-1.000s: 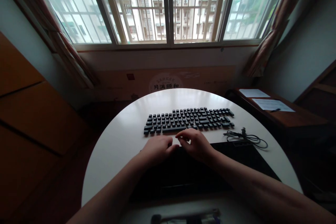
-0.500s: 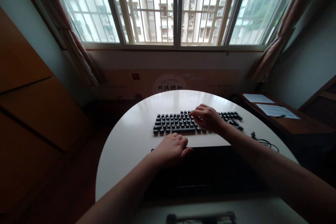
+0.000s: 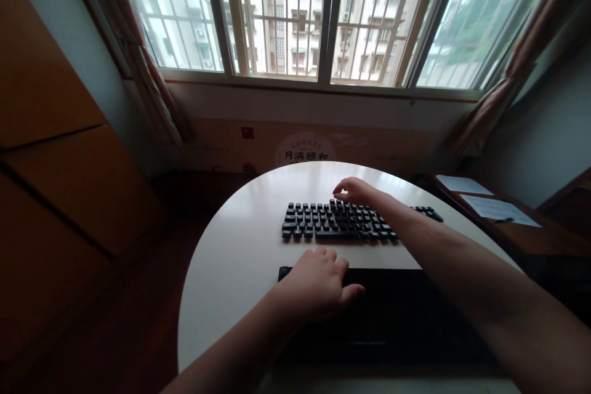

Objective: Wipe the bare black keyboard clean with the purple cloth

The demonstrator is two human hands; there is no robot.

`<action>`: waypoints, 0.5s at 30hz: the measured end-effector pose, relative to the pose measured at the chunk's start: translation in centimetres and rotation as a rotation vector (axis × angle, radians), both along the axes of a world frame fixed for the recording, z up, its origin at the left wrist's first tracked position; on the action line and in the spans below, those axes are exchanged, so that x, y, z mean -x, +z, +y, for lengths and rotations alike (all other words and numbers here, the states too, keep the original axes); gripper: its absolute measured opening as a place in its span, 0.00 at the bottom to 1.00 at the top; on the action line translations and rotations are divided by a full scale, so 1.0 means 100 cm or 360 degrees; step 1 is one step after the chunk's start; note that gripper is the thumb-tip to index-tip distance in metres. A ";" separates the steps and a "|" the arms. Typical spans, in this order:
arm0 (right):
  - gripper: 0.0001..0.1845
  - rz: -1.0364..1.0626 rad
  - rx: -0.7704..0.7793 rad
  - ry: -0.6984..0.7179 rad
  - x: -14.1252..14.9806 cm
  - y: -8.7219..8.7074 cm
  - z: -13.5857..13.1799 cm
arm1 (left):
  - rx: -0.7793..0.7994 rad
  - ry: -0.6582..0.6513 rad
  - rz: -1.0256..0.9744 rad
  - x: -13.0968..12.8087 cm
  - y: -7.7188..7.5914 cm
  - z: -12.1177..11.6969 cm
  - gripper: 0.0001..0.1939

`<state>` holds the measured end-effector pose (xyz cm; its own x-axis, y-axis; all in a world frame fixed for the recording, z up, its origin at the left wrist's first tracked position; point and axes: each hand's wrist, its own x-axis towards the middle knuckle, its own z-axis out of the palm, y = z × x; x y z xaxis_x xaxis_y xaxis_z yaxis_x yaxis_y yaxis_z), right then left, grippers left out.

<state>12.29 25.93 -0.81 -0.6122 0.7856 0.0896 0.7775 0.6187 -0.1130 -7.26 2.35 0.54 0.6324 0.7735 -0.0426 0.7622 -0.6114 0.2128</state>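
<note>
Loose black keycaps [image 3: 337,235] stand in keyboard-like rows on the white round table [image 3: 221,228]. At the left end of the back row, my right hand [image 3: 355,189] is closed in a pinch, its fingertips at a small keycap [image 3: 332,201]. The forearm covers part of the right-hand rows. Nearer to me lies a dark, flat keyboard base [image 3: 392,295], mostly in shadow, so its details are hard to make out. My left hand [image 3: 318,280] rests over its upper left part, fingers spread and thumb out to the right.
A brown side table [image 3: 526,240] at the right bears paper sheets [image 3: 498,208] and a dark pen-like item [image 3: 503,220]. Behind the round table are a barred window [image 3: 277,18] and curtains [image 3: 152,86]. An orange-brown cabinet [image 3: 55,184] stands at the left.
My right hand has moved from over the middle keycaps to the left end of the back row. My left hand stays on the base, its thumb now farther out. The view has shifted slightly.
</note>
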 end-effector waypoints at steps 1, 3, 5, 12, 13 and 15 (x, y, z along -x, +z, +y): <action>0.15 -0.0026 0.0044 -0.0024 0.001 -0.001 0.004 | 0.0029 0.0021 -0.0007 0.001 0.001 -0.003 0.30; 0.15 -0.0069 0.0128 -0.0054 0.003 -0.002 0.012 | 0.0102 0.0049 -0.0038 0.002 0.003 -0.008 0.33; 0.15 -0.0095 0.0197 -0.0065 0.005 -0.002 0.016 | 0.0205 0.0034 -0.0087 0.002 0.002 -0.011 0.37; 0.15 -0.0129 0.0311 -0.0070 0.010 0.000 0.021 | 0.0518 -0.0069 -0.0133 0.000 -0.008 -0.007 0.45; 0.15 -0.0141 0.0320 -0.0073 0.010 0.000 0.021 | 0.0531 -0.0076 -0.0134 0.001 -0.008 -0.007 0.45; 0.15 -0.0167 0.0335 -0.0076 0.010 0.001 0.022 | 0.0550 -0.0082 -0.0124 0.001 -0.007 -0.006 0.45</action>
